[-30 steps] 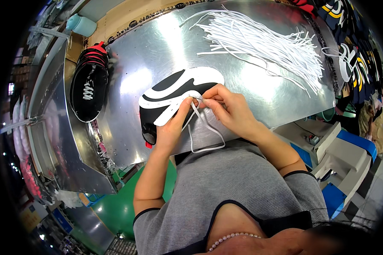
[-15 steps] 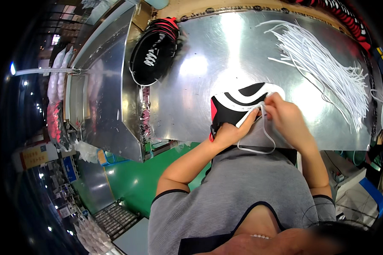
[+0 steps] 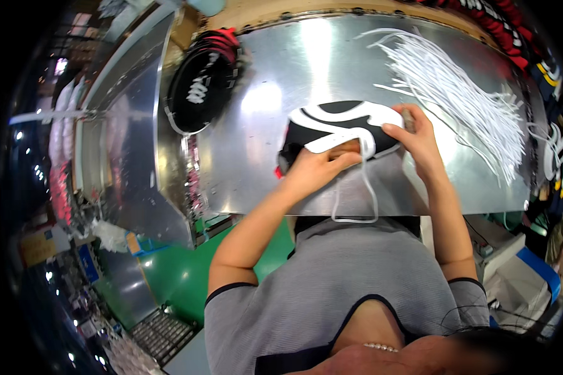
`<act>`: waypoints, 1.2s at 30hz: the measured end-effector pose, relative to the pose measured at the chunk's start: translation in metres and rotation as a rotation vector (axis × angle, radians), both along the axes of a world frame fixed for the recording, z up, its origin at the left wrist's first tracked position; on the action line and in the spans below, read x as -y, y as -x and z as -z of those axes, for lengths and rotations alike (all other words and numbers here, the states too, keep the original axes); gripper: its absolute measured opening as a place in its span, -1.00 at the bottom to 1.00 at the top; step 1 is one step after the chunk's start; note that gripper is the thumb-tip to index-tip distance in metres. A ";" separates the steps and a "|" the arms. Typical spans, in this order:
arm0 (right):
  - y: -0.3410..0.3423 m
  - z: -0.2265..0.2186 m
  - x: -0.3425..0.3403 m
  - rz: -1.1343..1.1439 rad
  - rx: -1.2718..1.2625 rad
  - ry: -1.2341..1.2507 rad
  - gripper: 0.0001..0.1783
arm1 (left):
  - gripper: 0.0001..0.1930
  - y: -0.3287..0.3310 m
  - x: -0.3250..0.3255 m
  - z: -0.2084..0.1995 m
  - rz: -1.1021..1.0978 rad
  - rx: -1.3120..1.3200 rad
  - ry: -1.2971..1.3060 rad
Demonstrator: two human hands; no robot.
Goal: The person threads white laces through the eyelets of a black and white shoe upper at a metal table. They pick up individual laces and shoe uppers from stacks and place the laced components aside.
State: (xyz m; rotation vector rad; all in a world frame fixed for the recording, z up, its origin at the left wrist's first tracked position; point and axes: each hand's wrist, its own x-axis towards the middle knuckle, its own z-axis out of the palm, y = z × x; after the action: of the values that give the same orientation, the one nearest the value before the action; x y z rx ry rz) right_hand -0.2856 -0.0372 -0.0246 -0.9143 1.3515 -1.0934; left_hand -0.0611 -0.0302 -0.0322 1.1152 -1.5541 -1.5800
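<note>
Both hands hold a black and white shoe upper (image 3: 338, 115) with a touch of red at its heel end, just above the metal table. My left hand (image 3: 319, 165) is partly inside its opening, gripping the near edge. At the toe end, my right hand (image 3: 416, 131) pinches the upper between thumb and fingers. A white shoelace (image 3: 371, 187) comes out of the upper and hangs in a loop toward my body. To the far right lies a large bundle of white shoelaces (image 3: 456, 94).
A stack of black and red shoe uppers (image 3: 203, 87) stands at the table's left, beside a raised metal panel (image 3: 131, 144). More red, black and white uppers (image 3: 503, 31) line the far right edge. The metal table (image 3: 275, 156) ends close to my body.
My right hand has let go of the lace and moved to the toe end. The upper has turned and flattened out, and my left hand has slid into its opening.
</note>
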 end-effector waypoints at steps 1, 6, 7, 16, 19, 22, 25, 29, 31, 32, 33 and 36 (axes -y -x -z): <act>0.003 0.009 0.001 0.044 -0.010 0.078 -0.61 | -0.67 0.000 -0.001 0.001 0.029 0.135 0.145; 0.013 0.017 -0.028 0.061 0.082 0.193 -0.86 | -0.77 -0.018 -0.006 -0.016 0.086 0.583 0.353; 0.008 0.015 -0.036 -0.031 0.016 0.136 -0.84 | -0.79 -0.016 -0.004 -0.012 0.026 0.492 0.332; -0.029 0.005 -0.034 -0.378 0.321 -0.122 -0.80 | -0.77 0.007 0.017 -0.025 -0.018 0.337 -0.013; -0.030 0.011 -0.039 -0.468 0.359 -0.140 -0.82 | -0.76 0.001 0.023 -0.026 0.052 0.400 0.081; -0.004 0.010 -0.061 -0.734 -0.050 -0.075 -0.78 | -0.74 -0.010 0.035 -0.026 0.015 0.397 0.202; 0.039 0.005 -0.104 -0.780 -0.328 0.087 -0.84 | -0.74 -0.026 0.061 -0.034 -0.147 0.461 0.363; 0.078 -0.015 -0.143 -0.729 -0.372 0.033 -0.88 | -0.76 -0.036 0.076 -0.058 -0.221 0.580 0.581; 0.085 -0.021 -0.152 -0.644 -0.287 -0.003 -0.90 | -0.77 -0.025 0.069 -0.058 -0.129 0.607 0.587; 0.080 -0.020 -0.149 -0.577 -0.222 -0.016 -0.88 | -0.77 -0.021 0.060 -0.052 -0.054 0.640 0.610; 0.072 -0.023 -0.141 -0.500 -0.169 -0.036 -0.87 | -0.76 -0.011 0.050 -0.045 0.009 0.647 0.615; 0.036 -0.020 -0.104 -0.187 -0.080 0.000 -0.80 | -0.78 0.009 0.026 -0.025 0.128 0.694 0.540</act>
State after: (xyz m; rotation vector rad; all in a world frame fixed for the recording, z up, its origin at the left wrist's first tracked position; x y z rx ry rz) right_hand -0.3211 0.0663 -0.0046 -1.0719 1.3024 -0.9225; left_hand -0.0706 -0.0564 -0.0067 1.3224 -2.3541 -0.7579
